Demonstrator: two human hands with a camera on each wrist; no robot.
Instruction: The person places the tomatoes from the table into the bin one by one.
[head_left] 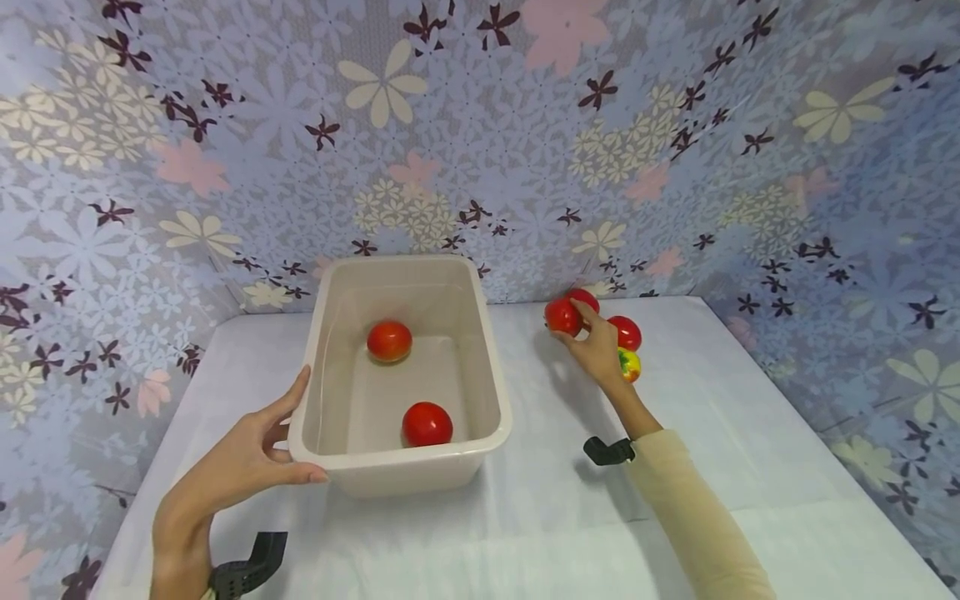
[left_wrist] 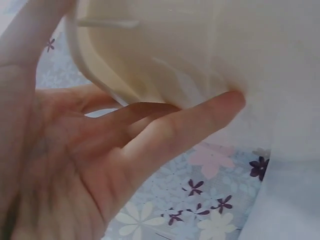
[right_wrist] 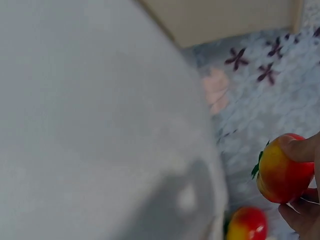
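A red tomato (head_left: 560,317) is to the right of the beige tub (head_left: 405,478), pinched in the right hand's (head_left: 598,348) bent fingers. Three more tomatoes (head_left: 625,332) are near it. The left hand (head_left: 242,457), thumb spread wide, grips the tub's corner. Two tomatoes (head_left: 427,424) lie inside.

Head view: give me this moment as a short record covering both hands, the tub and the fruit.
Left hand: touching the near left corner of the beige tub
Right hand: holding a red fruit
Tub contents: two fruits, one toward the back, one near the front
Outside the tub: three more fruits close around the right hand
Surface: table with pale cover
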